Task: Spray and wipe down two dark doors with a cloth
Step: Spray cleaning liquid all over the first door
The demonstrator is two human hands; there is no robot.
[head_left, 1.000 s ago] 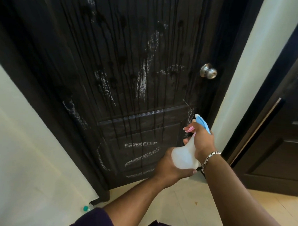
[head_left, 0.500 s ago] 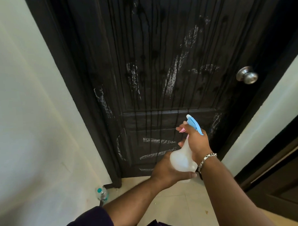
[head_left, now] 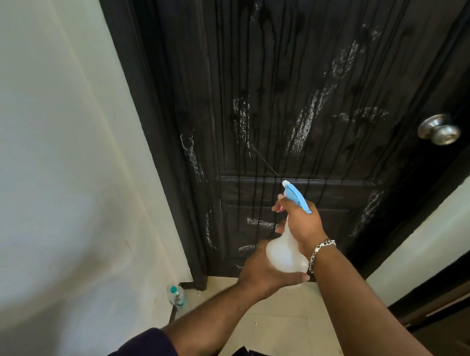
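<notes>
A dark panelled door (head_left: 291, 81) fills the upper middle, streaked with wet drips and white chalky smears. Its metal knob (head_left: 439, 130) is at the right. A translucent white spray bottle (head_left: 284, 252) with a blue nozzle (head_left: 296, 195) points at the door's lower panel. My right hand (head_left: 301, 222) grips the bottle's neck with fingers on the pink trigger. My left hand (head_left: 262, 271) cups the bottle's base from below. A thin jet of spray runs from the nozzle up to the left. No cloth shows.
A pale wall (head_left: 60, 158) stands at the left. A small plastic water bottle (head_left: 176, 296) with a green cap stands on the tiled floor by the door frame. A second dark door (head_left: 455, 316) edges in at the lower right.
The view has swung left, so the door and knob shifted right and the second door slid mostly out of frame. Both hands keep holding the bottle, now aimed farther left.
</notes>
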